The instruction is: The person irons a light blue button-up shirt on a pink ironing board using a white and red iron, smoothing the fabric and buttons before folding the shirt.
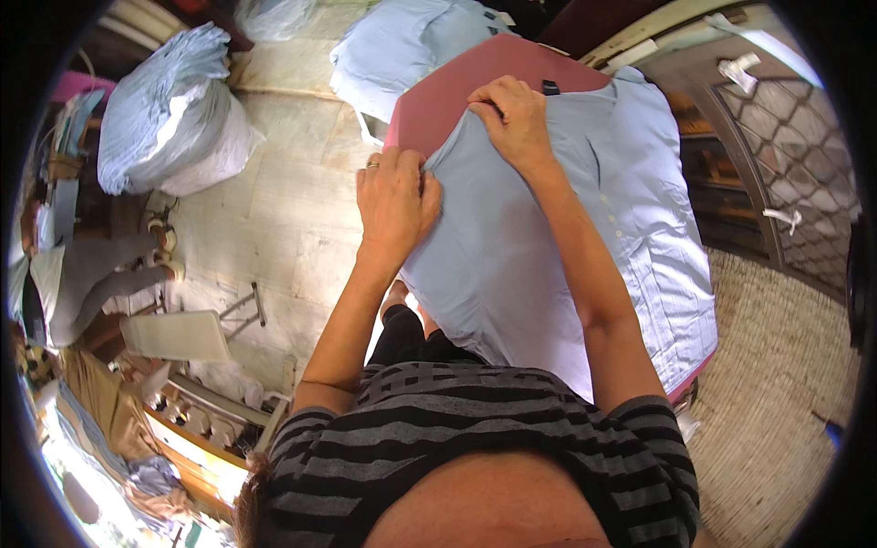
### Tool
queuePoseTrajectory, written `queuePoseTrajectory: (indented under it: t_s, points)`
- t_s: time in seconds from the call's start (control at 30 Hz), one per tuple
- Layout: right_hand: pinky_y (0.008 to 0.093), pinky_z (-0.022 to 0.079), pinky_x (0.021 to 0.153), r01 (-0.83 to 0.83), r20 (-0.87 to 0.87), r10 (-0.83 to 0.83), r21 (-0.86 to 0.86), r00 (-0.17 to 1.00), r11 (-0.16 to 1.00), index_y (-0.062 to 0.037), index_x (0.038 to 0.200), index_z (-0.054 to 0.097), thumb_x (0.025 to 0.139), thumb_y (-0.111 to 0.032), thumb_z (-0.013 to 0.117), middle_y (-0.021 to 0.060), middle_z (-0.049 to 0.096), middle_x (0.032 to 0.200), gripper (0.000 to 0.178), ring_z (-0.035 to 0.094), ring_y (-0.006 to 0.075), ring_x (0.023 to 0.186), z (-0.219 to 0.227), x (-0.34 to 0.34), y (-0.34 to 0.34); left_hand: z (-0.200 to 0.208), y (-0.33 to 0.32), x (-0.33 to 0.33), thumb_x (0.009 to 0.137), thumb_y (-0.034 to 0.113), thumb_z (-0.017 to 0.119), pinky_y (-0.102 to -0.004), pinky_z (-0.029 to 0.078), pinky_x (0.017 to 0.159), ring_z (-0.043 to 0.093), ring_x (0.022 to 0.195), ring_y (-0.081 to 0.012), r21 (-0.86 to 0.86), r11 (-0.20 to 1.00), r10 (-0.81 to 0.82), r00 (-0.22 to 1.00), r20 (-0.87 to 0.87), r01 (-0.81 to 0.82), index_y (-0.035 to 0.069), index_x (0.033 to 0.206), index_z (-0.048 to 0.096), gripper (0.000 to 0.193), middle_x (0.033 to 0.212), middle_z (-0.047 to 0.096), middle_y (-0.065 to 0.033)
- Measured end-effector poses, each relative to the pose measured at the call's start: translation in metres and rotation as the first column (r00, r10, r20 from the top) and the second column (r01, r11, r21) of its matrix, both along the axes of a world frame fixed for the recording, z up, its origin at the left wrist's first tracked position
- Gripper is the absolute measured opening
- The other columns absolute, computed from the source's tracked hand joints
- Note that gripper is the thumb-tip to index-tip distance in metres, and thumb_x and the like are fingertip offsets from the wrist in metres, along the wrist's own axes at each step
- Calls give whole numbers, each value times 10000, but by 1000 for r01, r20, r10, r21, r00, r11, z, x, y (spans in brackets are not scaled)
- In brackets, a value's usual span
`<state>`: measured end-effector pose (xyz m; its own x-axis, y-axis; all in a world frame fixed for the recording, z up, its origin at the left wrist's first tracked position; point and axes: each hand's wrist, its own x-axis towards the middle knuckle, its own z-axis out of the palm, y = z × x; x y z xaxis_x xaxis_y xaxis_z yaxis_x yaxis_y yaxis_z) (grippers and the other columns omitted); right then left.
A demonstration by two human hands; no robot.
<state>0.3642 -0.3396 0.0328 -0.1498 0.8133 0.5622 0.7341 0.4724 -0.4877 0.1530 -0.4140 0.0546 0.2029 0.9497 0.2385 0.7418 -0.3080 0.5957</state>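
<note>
Head view: at centre, the left hand (397, 196) and right hand (513, 119) seem to pinch an edge of the light-blue shirt (512, 260), spread over the maroon-covered board (438, 91). Uneven pulling could crease it; its overhang could drag it off.

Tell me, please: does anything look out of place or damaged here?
A small blue object lies on the straw-coloured mat at far right, away from the work, perhaps dropped. The blue shirt shows no visible damage.

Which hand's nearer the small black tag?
Right. The right hand is just left of the black tag; the left hand is farther off, lower left.
</note>
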Motion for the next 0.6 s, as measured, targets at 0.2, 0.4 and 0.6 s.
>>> queuePoseTrajectory:
  t_s: [0.2, 0.4, 0.6]
  points:
    - [317, 495, 705, -61, -184, 54, -31, 982, 998, -40, 907, 715, 836, -57, 717, 52, 695, 892, 72, 653, 205, 802, 9, 1, 3, -6, 14, 40, 852, 277, 697, -481, 343, 1023, 470, 1233, -348, 144, 941, -323, 942, 95, 308, 10, 1236, 574, 483, 1289, 534, -171]
    - [293, 509, 770, 239, -362, -265, -115, 894, 964, -48, 998, 727, 876, -38, 684, 52, 698, 966, 130, 651, 174, 875, 48, 55, -59, -9, 13, 56, 895, 341, 659, -476, 262, 1129, 358, 1382, -371, 169, 913, -348, 925, -153, 372, -2, 1356, 507, 595, 1459, 428, -190]
    - [395, 467, 925, 699, 235, -708, 134, 666, 702, -108, 1090, 711, 883, -80, 630, 117, 656, 1044, 224, 613, 296, 952, 19, 94, -126, 5, 6, 75, 878, 204, 635, -498, 291, 1074, 410, 1328, -375, 234, 894, -337, 919, -207, 381, 8, 1311, 542, 484, 1410, 465, -198]
